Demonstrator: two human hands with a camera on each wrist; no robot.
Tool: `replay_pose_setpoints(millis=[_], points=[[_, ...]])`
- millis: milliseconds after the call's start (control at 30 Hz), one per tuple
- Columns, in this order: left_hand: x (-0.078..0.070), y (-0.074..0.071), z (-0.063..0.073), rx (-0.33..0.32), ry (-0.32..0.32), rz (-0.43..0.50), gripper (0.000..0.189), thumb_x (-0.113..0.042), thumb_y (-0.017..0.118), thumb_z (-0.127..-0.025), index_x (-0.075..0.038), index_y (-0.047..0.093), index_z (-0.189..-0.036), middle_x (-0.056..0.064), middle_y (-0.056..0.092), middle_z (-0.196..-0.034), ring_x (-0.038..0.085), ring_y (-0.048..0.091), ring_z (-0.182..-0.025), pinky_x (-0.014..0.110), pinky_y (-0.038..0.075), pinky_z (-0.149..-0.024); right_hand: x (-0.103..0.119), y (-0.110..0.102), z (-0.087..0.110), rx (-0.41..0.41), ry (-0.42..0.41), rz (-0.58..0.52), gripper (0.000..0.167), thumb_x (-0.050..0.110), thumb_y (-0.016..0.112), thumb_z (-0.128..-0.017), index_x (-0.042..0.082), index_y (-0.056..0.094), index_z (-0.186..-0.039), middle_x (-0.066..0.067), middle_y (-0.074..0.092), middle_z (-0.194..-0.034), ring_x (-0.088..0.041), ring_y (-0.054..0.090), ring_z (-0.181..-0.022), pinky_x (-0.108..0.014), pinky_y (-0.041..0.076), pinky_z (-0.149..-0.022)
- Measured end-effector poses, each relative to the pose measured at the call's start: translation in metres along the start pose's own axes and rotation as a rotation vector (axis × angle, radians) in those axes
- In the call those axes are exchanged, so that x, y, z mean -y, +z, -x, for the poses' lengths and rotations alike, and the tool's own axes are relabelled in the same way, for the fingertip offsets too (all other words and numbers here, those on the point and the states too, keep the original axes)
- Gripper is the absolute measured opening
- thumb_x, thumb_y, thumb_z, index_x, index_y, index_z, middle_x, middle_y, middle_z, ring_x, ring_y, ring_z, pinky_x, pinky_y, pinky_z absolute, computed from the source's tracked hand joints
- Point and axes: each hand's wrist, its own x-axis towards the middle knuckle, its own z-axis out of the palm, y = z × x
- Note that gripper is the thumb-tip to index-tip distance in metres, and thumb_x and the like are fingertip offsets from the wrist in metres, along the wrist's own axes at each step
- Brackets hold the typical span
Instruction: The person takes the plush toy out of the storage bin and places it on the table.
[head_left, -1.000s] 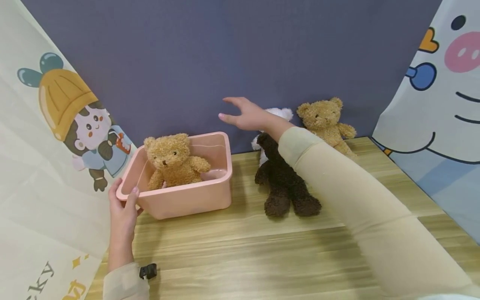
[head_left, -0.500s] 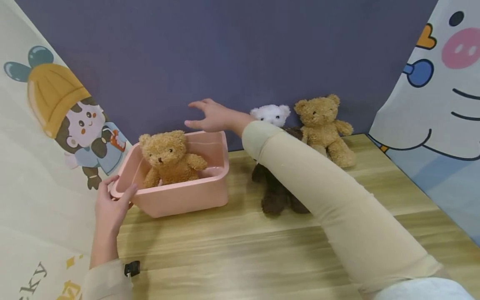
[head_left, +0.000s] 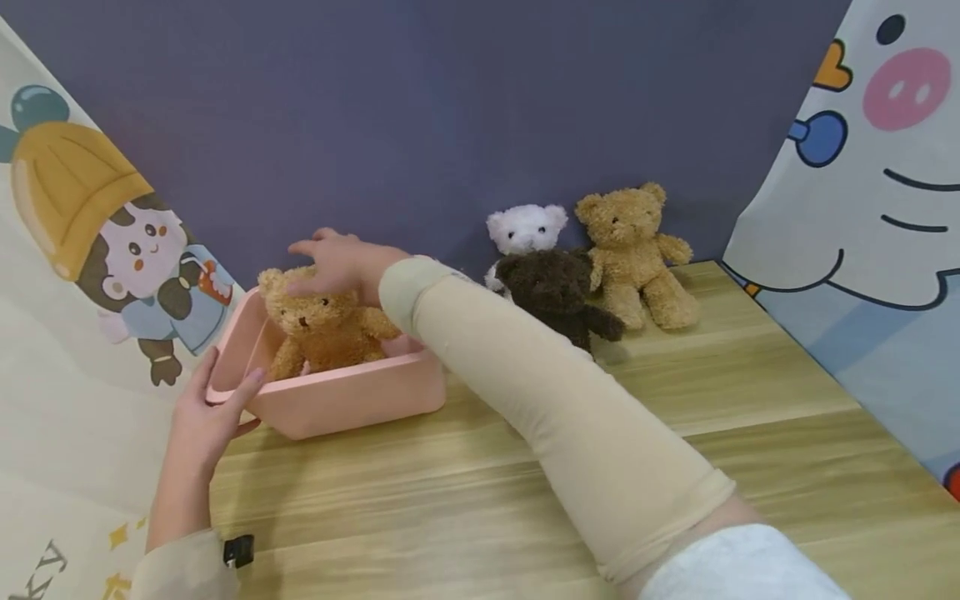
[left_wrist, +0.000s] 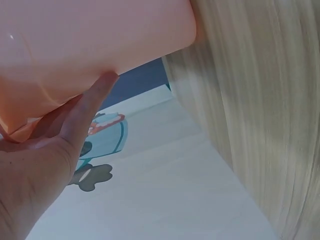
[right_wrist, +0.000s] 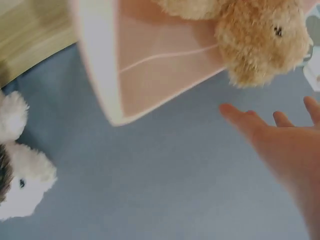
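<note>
A pink plastic bin [head_left: 352, 398] is at the left of the head view, a light brown teddy bear [head_left: 322, 342] sitting inside it. My left hand [head_left: 204, 421] grips the bin's left front corner. The left wrist view shows the thumb [left_wrist: 92, 107] along the bin's outer wall. Over the bear's head reaches my right hand [head_left: 343, 265], fingers spread and holding nothing. From the right wrist, a gap shows between those fingertips [right_wrist: 226, 109] and the bear's head [right_wrist: 265, 42]. My right forearm hides part of the bin's right end.
Right of the bin, a white teddy bear [head_left: 525, 229] sits behind a dark brown one [head_left: 555, 287], partly covered by my forearm. Another light brown bear [head_left: 636, 258] leans by the dark wall [head_left: 420, 117]. Printed curtains flank the wooden table [head_left: 360, 517] on both sides.
My right hand has swept left from near the white bear to above the bear in the bin. The left hand keeps its grip on the corner. The whole scene has shifted slightly left.
</note>
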Motion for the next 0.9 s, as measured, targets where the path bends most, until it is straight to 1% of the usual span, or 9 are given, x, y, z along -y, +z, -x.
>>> replay_pose_setpoints(millis=[167,300,433,533,600,700,733,867,900], points=[[0.001,0.004,0.001,-0.023,-0.029,0.029,0.095,-0.048,0.065,-0.104,-0.034,-0.001,-0.172,0.02,0.01,-0.179,0.034,0.049,-0.142,0.024,0.065,-0.068,0.014,0.014,-0.01,0.0,0.051,0.123,0.077,0.073,0.047,-0.102,0.053,0.011,-0.167,0.012,-0.021,-0.178,-0.025,-0.009,-0.169,-0.044,0.014,-0.137],[0.001,0.002,0.004,-0.047,-0.043,0.042,0.094,-0.048,0.066,-0.104,-0.037,0.002,-0.172,0.017,0.011,-0.18,0.02,0.054,-0.134,0.023,0.064,-0.067,0.024,0.025,-0.019,0.042,0.093,0.181,0.08,0.075,0.044,-0.102,0.055,0.0,-0.166,0.012,-0.022,-0.178,-0.022,-0.013,-0.168,-0.04,0.006,-0.138],[0.003,0.001,0.003,-0.051,-0.049,0.039,0.094,-0.049,0.066,-0.103,-0.039,0.002,-0.171,0.018,0.011,-0.18,0.021,0.055,-0.134,0.024,0.065,-0.067,0.03,0.036,-0.02,0.08,0.115,0.226,0.085,0.076,0.042,-0.101,0.053,-0.008,-0.166,0.015,-0.014,-0.179,-0.02,-0.007,-0.169,-0.037,0.005,-0.138],[0.004,0.002,0.001,-0.05,-0.048,0.03,0.094,-0.051,0.065,-0.103,-0.04,0.001,-0.171,0.018,0.012,-0.18,0.033,0.05,-0.141,0.024,0.065,-0.067,0.031,0.04,-0.018,0.066,0.12,0.262,0.088,0.076,0.043,-0.102,0.048,-0.008,-0.168,0.018,-0.005,-0.179,-0.016,-0.002,-0.168,-0.033,0.005,-0.137],[0.004,0.003,-0.001,-0.051,-0.046,0.028,0.094,-0.052,0.065,-0.103,-0.041,0.001,-0.171,0.018,0.013,-0.179,0.037,0.049,-0.143,0.025,0.065,-0.067,0.031,0.041,-0.017,0.048,0.135,0.278,0.089,0.076,0.043,-0.101,0.047,-0.008,-0.168,0.018,-0.001,-0.179,-0.014,0.002,-0.168,-0.032,0.008,-0.137],[0.005,0.003,-0.001,-0.056,-0.048,0.035,0.093,-0.051,0.065,-0.103,-0.041,0.003,-0.171,0.017,0.012,-0.18,0.032,0.051,-0.14,0.024,0.064,-0.066,0.033,0.043,-0.017,0.018,0.131,0.322,0.092,0.077,0.042,-0.101,0.041,-0.006,-0.17,0.016,0.001,-0.179,-0.012,0.005,-0.167,-0.029,0.011,-0.136],[0.005,0.003,-0.001,-0.056,-0.047,0.04,0.093,-0.05,0.066,-0.103,-0.04,0.003,-0.171,0.017,0.012,-0.18,0.028,0.052,-0.139,0.024,0.064,-0.066,0.034,0.043,-0.017,0.008,0.126,0.338,0.092,0.078,0.042,-0.1,0.039,-0.004,-0.171,0.016,0.002,-0.179,-0.012,0.006,-0.166,-0.029,0.012,-0.136],[0.006,0.003,0.0,-0.06,-0.04,0.053,0.092,-0.048,0.066,-0.103,-0.039,0.005,-0.171,0.017,0.012,-0.18,0.013,0.056,-0.128,0.025,0.064,-0.066,0.034,0.044,-0.018,-0.005,0.096,0.341,0.08,0.078,0.048,-0.099,0.039,0.032,-0.166,0.01,0.024,-0.172,-0.011,0.021,-0.154,-0.025,0.025,-0.125],[0.006,0.003,0.0,-0.061,-0.038,0.055,0.092,-0.048,0.066,-0.103,-0.039,0.006,-0.171,0.017,0.012,-0.18,0.013,0.056,-0.128,0.025,0.064,-0.066,0.034,0.044,-0.018,-0.007,0.093,0.337,0.078,0.078,0.051,-0.098,0.04,0.036,-0.164,0.011,0.027,-0.168,-0.011,0.024,-0.149,-0.025,0.027,-0.121]])
